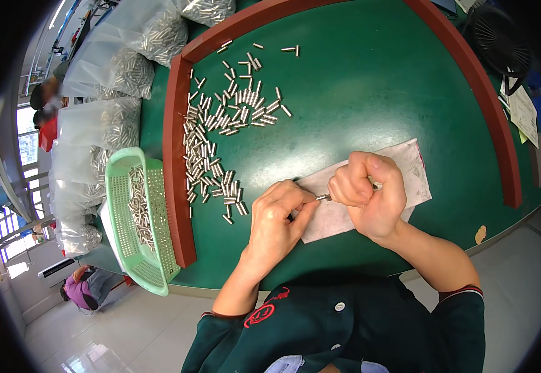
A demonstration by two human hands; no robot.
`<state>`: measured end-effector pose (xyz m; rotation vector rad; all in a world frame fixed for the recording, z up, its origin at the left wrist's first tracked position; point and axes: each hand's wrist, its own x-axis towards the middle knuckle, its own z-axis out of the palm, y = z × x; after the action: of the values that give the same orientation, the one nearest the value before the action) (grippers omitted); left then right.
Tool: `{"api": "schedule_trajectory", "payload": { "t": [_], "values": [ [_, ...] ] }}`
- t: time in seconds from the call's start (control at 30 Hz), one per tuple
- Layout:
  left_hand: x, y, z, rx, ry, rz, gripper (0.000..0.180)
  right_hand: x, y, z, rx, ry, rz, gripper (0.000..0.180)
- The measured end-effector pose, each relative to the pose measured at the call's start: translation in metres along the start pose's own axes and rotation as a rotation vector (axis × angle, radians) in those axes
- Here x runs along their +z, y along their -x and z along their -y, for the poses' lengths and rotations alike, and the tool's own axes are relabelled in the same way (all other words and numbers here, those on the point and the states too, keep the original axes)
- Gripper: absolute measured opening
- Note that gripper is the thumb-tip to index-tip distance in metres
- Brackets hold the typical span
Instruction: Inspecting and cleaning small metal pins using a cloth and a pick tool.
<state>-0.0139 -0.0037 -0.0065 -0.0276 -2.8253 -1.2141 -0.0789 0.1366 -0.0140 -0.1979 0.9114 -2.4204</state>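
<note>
A short, shiny metal pin point(323, 197) spans the small gap between my hands. My left hand point(278, 211) is closed, pinching one end of it between thumb and fingers. Curled into a fist, my right hand point(370, 193) meets the pin's other end; a small pale bit shows between its fingers, too hidden to name. Both hands are over a greyish-white cloth point(407, 163) laid on the green tabletop point(357, 81). To the left of my hands, many similar loose metal pins point(211, 168) lie scattered on the table.
A reddish-brown raised border point(176, 155) surrounds the work area. Outside it on the left stand a light-green basket point(169, 248) holding pins and several clear bags point(121, 121) full of them. A black fan point(500, 40) and papers point(520, 112) sit at the right. Someone in purple point(82, 291) is in the background.
</note>
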Motion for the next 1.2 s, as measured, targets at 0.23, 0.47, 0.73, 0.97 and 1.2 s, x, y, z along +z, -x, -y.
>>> {"api": "schedule_trajectory", "payload": {
  "t": [0.23,0.47,0.73,0.97,1.2],
  "values": [
    [-0.002,-0.003,-0.003,-0.023,0.039,0.029,0.009,0.002,0.000,-0.001,-0.045,0.048,0.051,0.035],
    [-0.004,-0.004,-0.004,-0.033,0.040,0.076,0.007,0.009,0.004,-0.007,-0.125,0.243,0.049,0.044],
    [-0.002,-0.003,-0.004,-0.039,0.057,0.067,0.007,0.008,0.004,-0.010,-0.081,0.276,0.036,0.037],
    [-0.001,0.001,-0.001,-0.042,0.050,0.007,0.008,0.003,0.000,0.006,-0.104,0.073,0.037,0.036],
    [-0.008,0.005,0.014,-0.395,0.911,0.018,0.009,0.000,-0.003,0.013,-0.134,0.039,0.027,0.036]
  ]
}}
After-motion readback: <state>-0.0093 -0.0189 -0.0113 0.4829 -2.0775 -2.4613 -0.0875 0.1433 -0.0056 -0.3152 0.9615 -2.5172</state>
